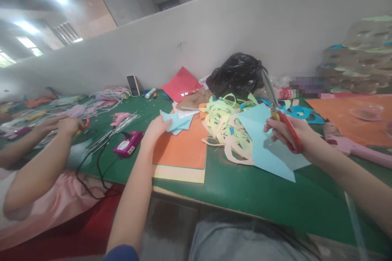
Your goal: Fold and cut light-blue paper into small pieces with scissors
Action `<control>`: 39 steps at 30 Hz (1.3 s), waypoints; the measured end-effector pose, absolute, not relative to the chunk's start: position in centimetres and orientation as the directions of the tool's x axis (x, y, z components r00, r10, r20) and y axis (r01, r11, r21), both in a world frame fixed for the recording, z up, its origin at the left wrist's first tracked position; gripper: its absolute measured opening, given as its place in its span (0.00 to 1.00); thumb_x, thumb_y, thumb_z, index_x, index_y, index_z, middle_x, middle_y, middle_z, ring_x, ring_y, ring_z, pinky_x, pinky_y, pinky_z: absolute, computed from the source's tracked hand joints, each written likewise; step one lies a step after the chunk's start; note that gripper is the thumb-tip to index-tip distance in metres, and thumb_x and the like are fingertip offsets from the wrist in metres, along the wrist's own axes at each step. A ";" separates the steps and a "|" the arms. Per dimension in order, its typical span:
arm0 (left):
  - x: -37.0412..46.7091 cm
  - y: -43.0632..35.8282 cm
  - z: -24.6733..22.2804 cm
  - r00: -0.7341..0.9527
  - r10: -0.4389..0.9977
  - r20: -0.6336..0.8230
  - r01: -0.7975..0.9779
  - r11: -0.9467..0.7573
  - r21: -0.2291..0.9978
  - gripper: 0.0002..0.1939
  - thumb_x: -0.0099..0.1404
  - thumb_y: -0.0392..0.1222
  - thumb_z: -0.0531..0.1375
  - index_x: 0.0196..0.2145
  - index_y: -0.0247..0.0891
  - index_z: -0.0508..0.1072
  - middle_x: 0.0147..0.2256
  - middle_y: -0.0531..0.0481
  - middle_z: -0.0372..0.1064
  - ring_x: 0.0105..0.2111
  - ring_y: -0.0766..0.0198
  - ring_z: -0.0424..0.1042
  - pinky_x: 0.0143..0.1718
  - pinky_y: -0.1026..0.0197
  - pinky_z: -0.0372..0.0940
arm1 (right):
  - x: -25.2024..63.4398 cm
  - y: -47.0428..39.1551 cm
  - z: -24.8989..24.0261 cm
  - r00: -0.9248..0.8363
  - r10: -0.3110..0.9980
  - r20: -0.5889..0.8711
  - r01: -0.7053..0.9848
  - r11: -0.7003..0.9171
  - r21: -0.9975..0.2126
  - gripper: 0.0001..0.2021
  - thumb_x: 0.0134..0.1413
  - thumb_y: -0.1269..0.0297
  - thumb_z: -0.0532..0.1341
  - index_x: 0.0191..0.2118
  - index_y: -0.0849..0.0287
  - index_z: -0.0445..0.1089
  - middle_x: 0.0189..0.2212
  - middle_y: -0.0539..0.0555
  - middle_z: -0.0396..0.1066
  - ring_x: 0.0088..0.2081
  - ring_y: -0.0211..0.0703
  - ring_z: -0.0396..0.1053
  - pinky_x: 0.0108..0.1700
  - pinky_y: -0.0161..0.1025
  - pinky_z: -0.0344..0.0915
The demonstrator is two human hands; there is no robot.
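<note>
My left hand [157, 129] pinches the edge of several light blue paper cutouts [180, 123] with pointed corners, over a stack of orange paper [180, 153]. In my right hand [286, 130] is a pair of scissors [290, 128] with red-orange handles, its blades pointing up and away from me. Under the right hand lies a larger light blue paper sheet [260, 147] with angular cut edges; I cannot tell whether the fingers touch it. Between my hands is a tangled heap of pale green and cream paper scraps [226, 122].
A black plastic bag [235, 74] and red paper [182, 83] lie against the white partition [196, 36]. A purple box [128, 144] with cables sits left, near a pink glue gun [120, 118]. Another person's hands [69, 124] work at far left. A second pink glue gun [352, 144] lies right.
</note>
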State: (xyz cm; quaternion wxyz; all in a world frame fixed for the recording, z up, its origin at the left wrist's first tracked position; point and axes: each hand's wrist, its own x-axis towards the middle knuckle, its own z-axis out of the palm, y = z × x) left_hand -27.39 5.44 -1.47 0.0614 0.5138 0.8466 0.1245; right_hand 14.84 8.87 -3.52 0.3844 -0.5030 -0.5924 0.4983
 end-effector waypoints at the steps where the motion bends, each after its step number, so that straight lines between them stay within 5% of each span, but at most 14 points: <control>1: -27.3 5.5 -1.6 -0.472 0.881 0.010 0.855 0.455 0.248 0.21 0.66 0.52 0.53 0.47 0.35 0.73 0.50 0.36 0.75 0.49 0.48 0.75 0.45 0.58 0.66 | 14.9 9.0 -3.6 -0.190 0.981 -0.039 0.225 0.005 -0.974 0.21 0.48 0.41 0.66 0.27 0.58 0.71 0.15 0.46 0.60 0.21 0.37 0.62 0.26 0.36 0.61; 5: -26.7 5.6 -1.9 -0.489 0.871 -0.040 0.851 0.487 0.195 0.23 0.68 0.54 0.49 0.40 0.32 0.75 0.43 0.32 0.77 0.44 0.46 0.77 0.42 0.56 0.67 | 15.0 9.5 -4.3 -0.180 0.984 -0.016 0.223 0.025 -0.975 0.22 0.46 0.40 0.66 0.27 0.57 0.72 0.14 0.46 0.60 0.20 0.38 0.63 0.24 0.35 0.61; 12: -26.1 5.0 -1.7 -0.479 0.873 -0.088 0.855 0.487 0.177 0.23 0.68 0.53 0.48 0.31 0.36 0.75 0.34 0.36 0.77 0.37 0.48 0.78 0.36 0.58 0.67 | 15.0 9.6 -4.7 -0.242 0.970 -0.005 0.132 0.027 -0.991 0.23 0.46 0.40 0.68 0.28 0.59 0.72 0.09 0.40 0.51 0.14 0.31 0.50 0.28 0.37 0.67; 17: -25.4 4.2 -1.3 -0.585 0.807 0.084 0.810 0.575 0.117 0.27 0.65 0.59 0.51 0.47 0.32 0.71 0.44 0.30 0.75 0.47 0.39 0.75 0.44 0.49 0.67 | 14.6 9.0 -3.6 -0.223 0.974 -0.040 0.155 -0.005 -0.988 0.27 0.39 0.36 0.69 0.27 0.58 0.71 0.08 0.40 0.51 0.14 0.30 0.50 0.28 0.37 0.66; 22: -25.0 4.7 -2.3 -0.466 0.853 0.235 0.883 0.467 0.055 0.35 0.65 0.52 0.55 0.62 0.28 0.57 0.58 0.27 0.63 0.58 0.39 0.65 0.53 0.47 0.63 | 14.4 8.4 -3.0 -0.212 0.976 -0.046 0.191 -0.005 -0.982 0.27 0.39 0.34 0.68 0.26 0.58 0.71 0.08 0.40 0.51 0.15 0.32 0.52 0.29 0.38 0.65; 26: -24.4 5.1 -3.2 -0.421 0.899 0.118 0.905 0.425 -0.015 0.28 0.69 0.51 0.51 0.59 0.30 0.61 0.56 0.28 0.66 0.55 0.39 0.68 0.53 0.47 0.63 | 14.8 8.6 -3.4 -0.222 0.974 -0.047 0.197 -0.003 -0.980 0.26 0.41 0.35 0.68 0.28 0.58 0.72 0.09 0.40 0.52 0.16 0.32 0.52 0.30 0.38 0.64; 31: -22.9 4.9 -3.2 -0.433 0.890 0.139 0.882 0.451 -0.138 0.23 0.71 0.48 0.47 0.54 0.32 0.68 0.53 0.29 0.69 0.54 0.39 0.68 0.51 0.46 0.64 | 14.6 8.7 -3.4 -0.231 0.972 -0.053 0.202 -0.006 -0.979 0.26 0.41 0.36 0.68 0.27 0.58 0.71 0.09 0.40 0.52 0.16 0.32 0.51 0.30 0.39 0.64; 39: -22.0 4.8 -3.0 -0.424 0.892 0.155 0.880 0.447 -0.164 0.23 0.71 0.45 0.45 0.54 0.31 0.69 0.52 0.30 0.70 0.54 0.41 0.68 0.51 0.47 0.63 | 14.6 8.5 -3.2 -0.164 0.986 -0.030 0.236 0.009 -0.972 0.23 0.43 0.37 0.66 0.26 0.56 0.71 0.11 0.43 0.54 0.20 0.37 0.60 0.28 0.37 0.62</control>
